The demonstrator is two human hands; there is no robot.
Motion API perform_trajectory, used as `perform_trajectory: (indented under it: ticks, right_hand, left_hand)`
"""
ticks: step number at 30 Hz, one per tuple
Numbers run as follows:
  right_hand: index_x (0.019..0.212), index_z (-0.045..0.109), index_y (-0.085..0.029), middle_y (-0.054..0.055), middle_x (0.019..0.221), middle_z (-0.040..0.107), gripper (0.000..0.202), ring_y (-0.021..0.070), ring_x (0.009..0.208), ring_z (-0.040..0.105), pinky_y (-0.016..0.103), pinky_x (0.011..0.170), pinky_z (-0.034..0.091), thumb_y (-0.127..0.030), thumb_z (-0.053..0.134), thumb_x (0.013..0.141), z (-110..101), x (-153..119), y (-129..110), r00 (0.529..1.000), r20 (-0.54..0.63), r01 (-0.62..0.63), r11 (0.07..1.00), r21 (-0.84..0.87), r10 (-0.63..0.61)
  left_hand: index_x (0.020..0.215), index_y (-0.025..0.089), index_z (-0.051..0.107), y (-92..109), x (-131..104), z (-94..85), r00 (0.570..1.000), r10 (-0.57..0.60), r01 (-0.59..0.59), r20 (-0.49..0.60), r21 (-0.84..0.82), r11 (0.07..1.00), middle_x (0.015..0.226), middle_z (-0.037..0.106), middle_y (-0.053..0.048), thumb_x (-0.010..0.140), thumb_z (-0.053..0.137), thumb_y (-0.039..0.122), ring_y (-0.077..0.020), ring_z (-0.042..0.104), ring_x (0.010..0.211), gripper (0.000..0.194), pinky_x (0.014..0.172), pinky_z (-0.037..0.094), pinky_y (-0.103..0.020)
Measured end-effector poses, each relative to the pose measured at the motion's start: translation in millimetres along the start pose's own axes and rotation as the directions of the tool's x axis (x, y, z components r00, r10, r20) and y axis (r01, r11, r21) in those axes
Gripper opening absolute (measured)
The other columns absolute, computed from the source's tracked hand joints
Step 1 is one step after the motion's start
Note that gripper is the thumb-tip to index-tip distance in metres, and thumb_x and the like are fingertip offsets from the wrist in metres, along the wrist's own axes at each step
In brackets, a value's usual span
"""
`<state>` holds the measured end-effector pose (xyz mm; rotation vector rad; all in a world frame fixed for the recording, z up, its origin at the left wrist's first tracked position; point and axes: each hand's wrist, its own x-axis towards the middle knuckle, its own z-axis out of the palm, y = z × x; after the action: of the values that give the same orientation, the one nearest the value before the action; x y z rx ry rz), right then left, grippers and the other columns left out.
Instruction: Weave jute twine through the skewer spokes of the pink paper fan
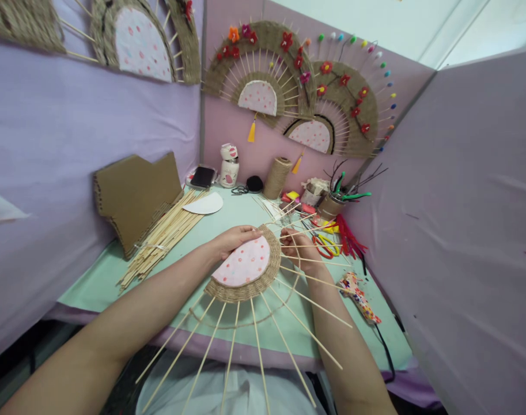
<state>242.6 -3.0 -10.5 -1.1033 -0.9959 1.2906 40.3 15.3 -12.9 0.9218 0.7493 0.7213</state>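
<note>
A half-round fan piece (245, 262) with a pink spotted centre and a woven twine rim is held above the table, tilted. Thin wooden sticks (230, 351) spread out from its rim towards my body and to the right. My left hand (237, 239) grips the fan's upper left edge, thumb on top. On the other side, my right hand (298, 248) is closed by the upper right sticks, its fingers pinched together; what lies between the fingertips is too small to make out. A loose strand of twine (263, 320) loops across the sticks.
Left on the table (90, 282) are bundled sticks (163, 242), brown cardboard (135, 199) and a white half-circle (206, 203). Behind stand a bottle (229, 170) and twine roll (277, 177). Scissors (327, 245) and a glue gun (360, 297) lie right. Finished fans (295, 57) hang behind.
</note>
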Motion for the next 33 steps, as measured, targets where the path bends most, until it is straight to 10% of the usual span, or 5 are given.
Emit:
perform_trajectory:
  ticks: [5,26,33]
  right_hand:
    - [0.072,0.062,-0.016,0.0,0.06,0.054,0.022,0.0109,0.055,0.048,0.023,0.05,0.037,-0.031,0.07,0.059,-5.8,3.2,4.3,0.983,0.119,-0.148,0.988,0.036,0.143]
    - [0.071,0.064,-0.02,-0.002,0.068,0.066,0.032,0.0135,0.057,0.059,0.028,0.057,0.048,-0.015,0.08,0.044,26.3,-5.6,16.8,0.959,0.281,-0.082,0.988,0.128,0.044]
    - [0.073,0.064,-0.019,-0.001,0.064,0.065,0.024,0.0127,0.055,0.058,0.026,0.054,0.046,-0.024,0.077,0.053,22.3,-2.8,17.9,0.982,0.182,-0.065,0.996,0.059,0.053]
  left_hand:
    - [0.078,0.015,0.059,1.1,-1.2,1.1,1.0,-0.006,0.006,-0.007,0.006,1.0,0.065,0.064,0.001,0.058,0.078,0.034,-0.0101,0.059,0.053,0.034,0.054,0.046,-0.022]
    - [0.081,0.014,0.062,-5.4,-1.1,6.9,0.999,-0.004,0.002,0.045,0.044,0.999,0.069,0.067,-0.003,0.059,0.077,0.036,-0.0118,0.062,0.057,0.035,0.058,0.048,-0.024]
    - [0.081,0.015,0.061,-5.0,-0.9,6.2,0.999,0.02,-0.02,0.037,-0.013,1.0,0.071,0.067,-0.002,0.059,0.078,0.033,-0.0119,0.062,0.06,0.033,0.061,0.049,-0.024]
